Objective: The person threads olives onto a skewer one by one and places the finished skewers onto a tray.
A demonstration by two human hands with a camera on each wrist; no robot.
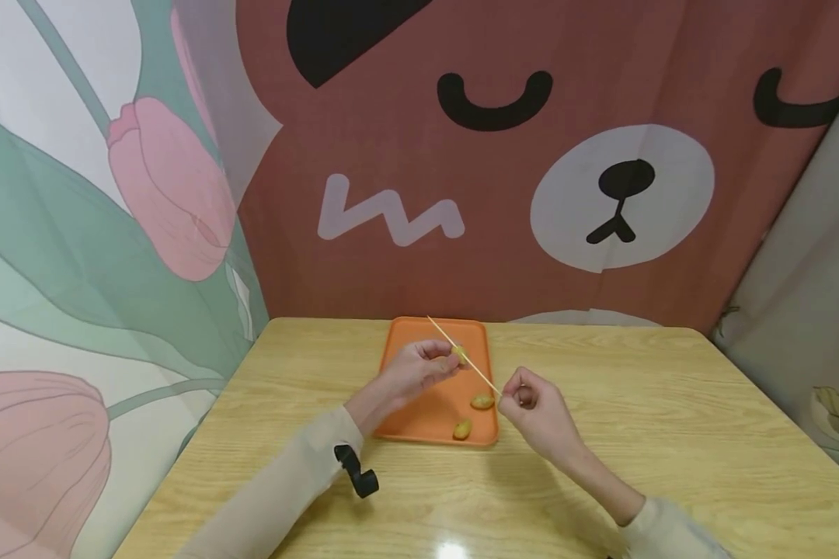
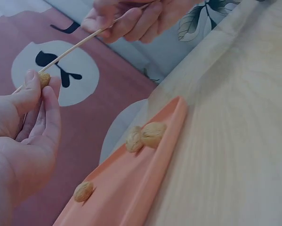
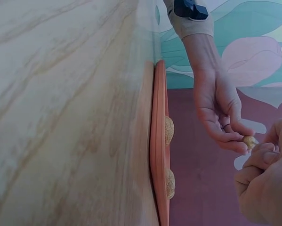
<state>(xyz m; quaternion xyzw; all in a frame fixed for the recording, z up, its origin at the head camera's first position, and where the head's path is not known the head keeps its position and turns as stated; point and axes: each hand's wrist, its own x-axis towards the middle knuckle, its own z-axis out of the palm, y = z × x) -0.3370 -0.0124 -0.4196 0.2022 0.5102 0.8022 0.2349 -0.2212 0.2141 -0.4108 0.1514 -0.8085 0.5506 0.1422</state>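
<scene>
A thin wooden skewer [image 1: 482, 376] slants over the orange tray [image 1: 419, 415]. My right hand [image 1: 541, 411] pinches its near end with curled fingers. Between thumb and fingertips, my left hand [image 1: 419, 369] holds a small yellow-brown oval piece [image 2: 45, 79] of food. The skewer shows on both sides of this piece and appears to run through it. More oval pieces with wrinkled surfaces lie on the tray: one [image 1: 482, 401] at its right edge, another [image 1: 462, 428] near the front, and a third [image 2: 83, 191] apart from them in the left wrist view.
The tray lies on a light wood table [image 1: 636, 404], toward its far edge. Behind the table hangs a curtain [image 1: 391, 279] with a bear's face. A black strap piece [image 1: 356, 472] sticks out from the left sleeve [image 1: 287, 473].
</scene>
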